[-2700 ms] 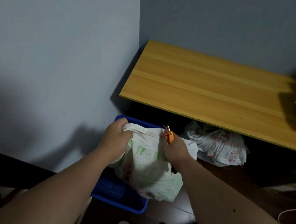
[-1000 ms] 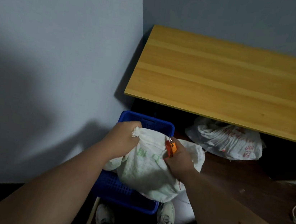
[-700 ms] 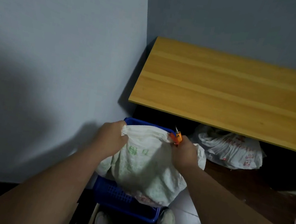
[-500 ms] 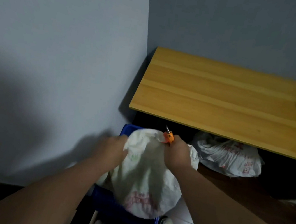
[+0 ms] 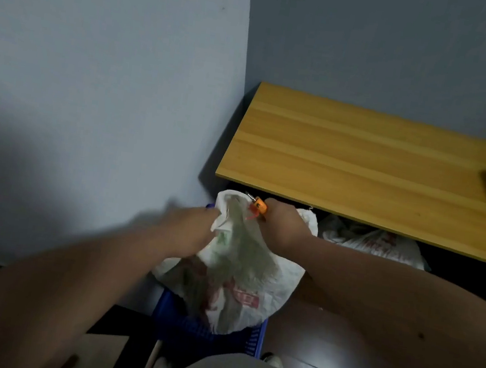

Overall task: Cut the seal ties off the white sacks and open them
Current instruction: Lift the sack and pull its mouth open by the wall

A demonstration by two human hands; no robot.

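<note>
White sack (image 5: 240, 263) hangs limp and light over the blue basket (image 5: 252, 339). Left hand (image 5: 189, 226) pinches its mouth edge; right hand (image 5: 283, 223) clasps orange-handled cutters (image 5: 258, 206). Best held by the rim.

A crumpled white sack (image 5: 243, 264) with green and red print hangs upright over a blue basket (image 5: 255, 337), its top gathered, while a second printed white sack (image 5: 373, 242) lies under the table.

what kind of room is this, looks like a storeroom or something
Probably a plain indoor room corner used for storage or sorting, though that is a guess: bare grey walls, a wooden table with a sack under it, and a blue basket on dark flooring.
</note>
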